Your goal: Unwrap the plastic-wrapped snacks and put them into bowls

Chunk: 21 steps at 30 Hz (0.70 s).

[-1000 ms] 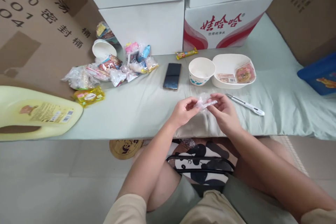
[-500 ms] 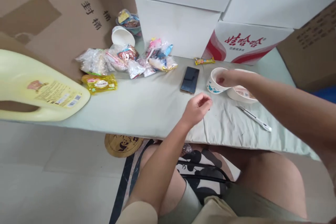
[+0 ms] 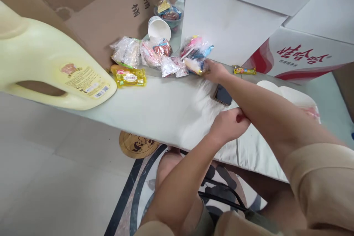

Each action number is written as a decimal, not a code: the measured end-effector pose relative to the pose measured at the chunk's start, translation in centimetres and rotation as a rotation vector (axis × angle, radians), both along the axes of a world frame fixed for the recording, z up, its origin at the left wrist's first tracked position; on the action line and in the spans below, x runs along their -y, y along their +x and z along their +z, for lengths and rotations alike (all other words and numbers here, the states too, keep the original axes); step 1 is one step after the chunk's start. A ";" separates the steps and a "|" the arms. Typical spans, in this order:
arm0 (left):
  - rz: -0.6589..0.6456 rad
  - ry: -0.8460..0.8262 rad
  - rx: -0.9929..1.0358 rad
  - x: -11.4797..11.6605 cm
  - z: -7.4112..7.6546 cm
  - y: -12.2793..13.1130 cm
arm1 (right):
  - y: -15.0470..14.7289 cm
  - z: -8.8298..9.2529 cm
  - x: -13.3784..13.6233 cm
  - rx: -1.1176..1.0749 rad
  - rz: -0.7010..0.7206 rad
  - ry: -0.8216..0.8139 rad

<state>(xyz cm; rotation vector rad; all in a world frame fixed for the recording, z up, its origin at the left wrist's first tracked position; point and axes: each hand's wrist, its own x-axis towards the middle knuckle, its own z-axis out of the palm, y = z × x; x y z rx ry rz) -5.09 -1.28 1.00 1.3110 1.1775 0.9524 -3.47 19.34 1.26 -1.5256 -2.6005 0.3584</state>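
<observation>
My right hand (image 3: 215,71) reaches across the table to the right end of a pile of wrapped snacks. Its fingertips are at a clear packet with yellow and blue print (image 3: 194,65); whether they grip it is hidden. My left hand (image 3: 229,124) is curled closed beside my right forearm, with nothing visible in it. Just beyond it a dark phone (image 3: 222,95) lies partly covered by my right arm. A white paper cup (image 3: 267,86) and a larger white paper bowl (image 3: 300,99) with pinkish contents show behind that forearm.
A yellow jug (image 3: 94,66) stands left, near yellow snack packs (image 3: 130,77). Behind are a tipped white cup (image 3: 159,29), a bowl of snacks (image 3: 175,22) and a brown carton (image 3: 91,25). White boxes (image 3: 229,25) wall the back; a small yellow bar (image 3: 245,70) lies before them.
My right hand has left the paper cup and moved left to the snack pile. My left hand stays curled near the table's front. The view has turned left; my arm now hides the pen.
</observation>
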 end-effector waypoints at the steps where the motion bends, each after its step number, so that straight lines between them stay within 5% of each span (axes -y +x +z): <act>1: 0.002 0.002 -0.012 0.2 0.0 -0.3 | 0.1 -0.1 0.2 0.002 -0.010 0.010; 6: 0.033 -0.008 -0.025 0.3 -0.2 -1.3 | 4.5 2.9 3.7 -0.004 -0.025 0.108; 10: 0.087 -0.125 0.116 -0.2 -0.1 -0.8 | 10.4 4.5 9.8 -0.194 -0.108 0.235; 15: -0.033 -0.235 0.673 -0.4 -0.5 1.3 | 15.8 1.9 19.5 -0.521 -0.150 0.255; 18: 0.060 -0.281 0.621 -0.5 -1.3 2.6 | 18.9 0.3 23.3 -0.621 -0.046 0.126; 21: 0.127 -0.315 0.578 -0.8 -1.9 3.4 | 24.1 -0.7 24.4 -0.472 -0.241 0.224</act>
